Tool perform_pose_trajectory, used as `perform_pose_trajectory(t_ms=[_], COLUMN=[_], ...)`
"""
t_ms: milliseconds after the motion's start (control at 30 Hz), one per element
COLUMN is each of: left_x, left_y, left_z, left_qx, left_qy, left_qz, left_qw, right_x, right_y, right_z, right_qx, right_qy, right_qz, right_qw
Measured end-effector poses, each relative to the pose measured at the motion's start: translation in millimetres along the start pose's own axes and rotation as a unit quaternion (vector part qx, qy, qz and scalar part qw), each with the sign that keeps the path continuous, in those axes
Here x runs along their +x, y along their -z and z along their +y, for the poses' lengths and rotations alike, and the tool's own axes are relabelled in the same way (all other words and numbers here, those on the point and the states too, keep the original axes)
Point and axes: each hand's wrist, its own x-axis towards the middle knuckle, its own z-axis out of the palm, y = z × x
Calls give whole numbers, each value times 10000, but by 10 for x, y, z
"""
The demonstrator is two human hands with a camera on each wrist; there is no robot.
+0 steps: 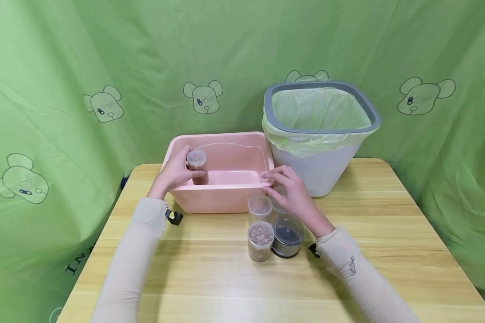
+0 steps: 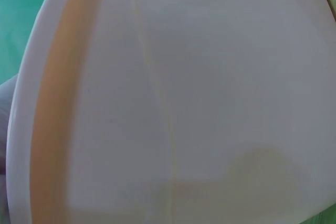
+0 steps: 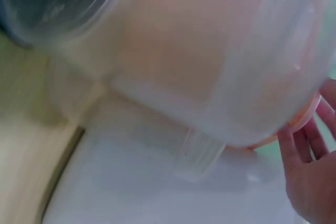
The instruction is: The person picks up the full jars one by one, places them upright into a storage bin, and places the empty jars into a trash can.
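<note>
Holding clear cylindrical jar [image 1: 198, 166] — smooth pink tub [image 1: 218, 198]

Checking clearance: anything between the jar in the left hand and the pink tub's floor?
Nothing visible. The left hand holds the jar inside the pink tub, and no other item shows beneath it. The near wall may hide the jar's base, so contact can't be told.

Head view bright, tabletop [image 1: 230, 278] shining — wrist views blurred.
</note>
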Motion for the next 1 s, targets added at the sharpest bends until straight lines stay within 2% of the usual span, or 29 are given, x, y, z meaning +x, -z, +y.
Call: perform_pose_trajectory(t_ms=[167,400,600,833,1000], left_x=[22,45,67,88,77], left_y=[-2,-4,-21,-34,-34], left_z=[-7,-25,-56,-55,-16], left_qx=[134,326,544,545,620], left_qy=[-6,-147,-126,-243,-253], left_qz=[-181,-455,-730,-732,-743], left_qw=[9997,9983,9958,9955,9950], right_x=[0,12,7,24,35], right_y=[-11,-29,-44,-52,-46], right_z=[-42,-75,-99,-100,-98], right_qx=[154,188,411,1060,1146], right_qy=[-667,-1046,-1485,-2009,-2174], right_qz=[110,169,75,116,130], right_qw=[9976,9942,9880,9738,9692])
